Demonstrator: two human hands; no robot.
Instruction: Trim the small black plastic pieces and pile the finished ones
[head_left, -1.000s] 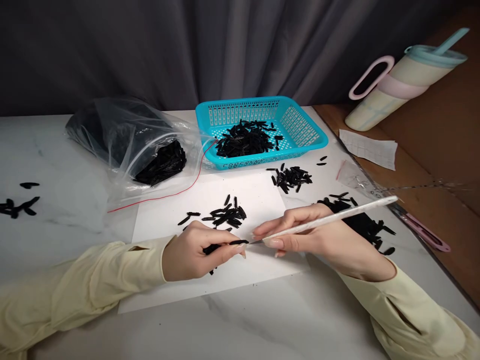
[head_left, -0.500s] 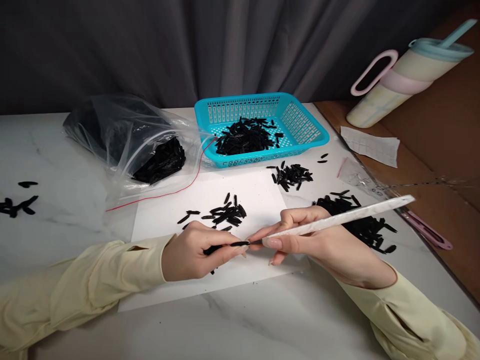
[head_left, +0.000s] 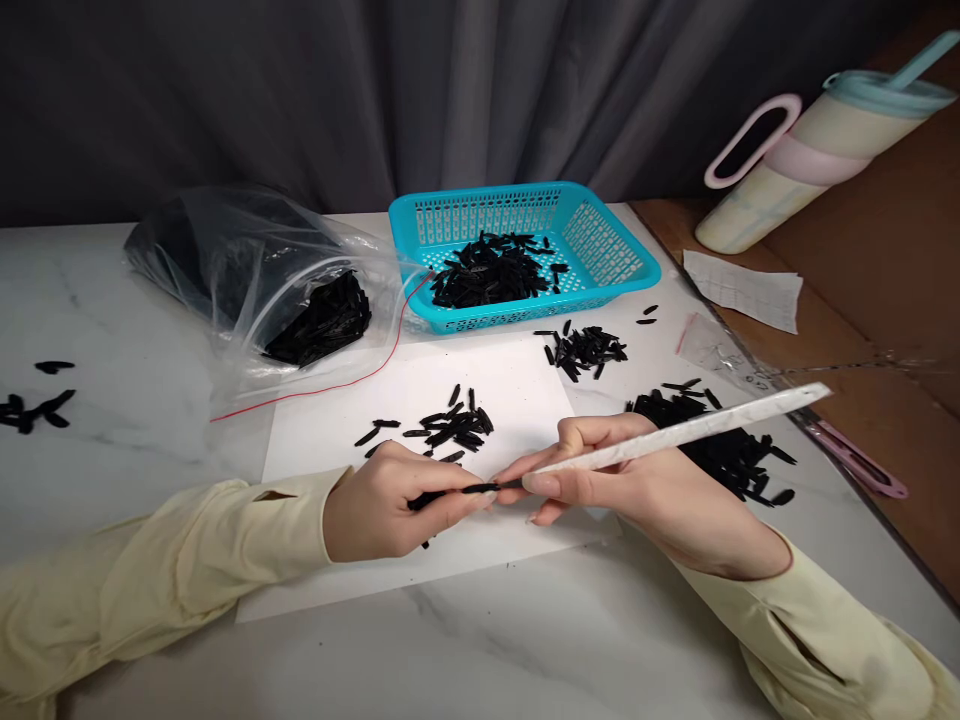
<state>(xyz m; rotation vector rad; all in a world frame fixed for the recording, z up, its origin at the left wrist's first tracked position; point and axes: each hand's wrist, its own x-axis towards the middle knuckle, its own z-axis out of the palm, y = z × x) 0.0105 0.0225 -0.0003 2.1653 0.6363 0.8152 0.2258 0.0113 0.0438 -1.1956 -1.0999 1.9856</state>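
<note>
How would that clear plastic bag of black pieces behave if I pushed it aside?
The clear plastic bag looks crumpled and limp, so it would probably buckle rather than slide whole. Its mouth lies open toward the basket, so black pieces might spill.

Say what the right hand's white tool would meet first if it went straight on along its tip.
Probably the small black piece pinched in the left hand; the white tool in the right hand already points at its end.

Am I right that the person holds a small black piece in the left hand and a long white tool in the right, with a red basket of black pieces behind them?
Not quite: the basket is turquoise, not red, as the head view shows. The left hand does hold a small black piece, and the right hand the long white tool.
</note>
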